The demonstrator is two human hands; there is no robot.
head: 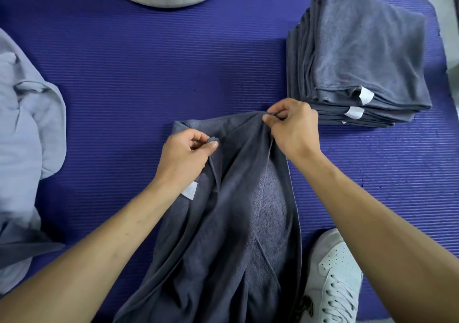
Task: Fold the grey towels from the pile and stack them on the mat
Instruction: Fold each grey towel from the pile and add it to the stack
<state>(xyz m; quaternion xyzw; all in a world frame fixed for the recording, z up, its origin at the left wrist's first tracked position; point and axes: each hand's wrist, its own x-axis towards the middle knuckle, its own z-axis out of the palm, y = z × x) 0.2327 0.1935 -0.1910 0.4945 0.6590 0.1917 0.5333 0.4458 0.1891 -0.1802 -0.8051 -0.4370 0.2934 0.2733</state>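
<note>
On the purple mat, a grey towel is lying loosely bunched, trailing toward the person. Both hands are pinching its far edge: the left hand is keeping its grip clamped on one corner, the right hand its grip clamped on the other, lifting the cloth slightly. To the right, a stack of folded grey towels is sitting on the mat. At the left edge, paler cloth is lying heaped. A white shoe is resting beside the towel.
</note>
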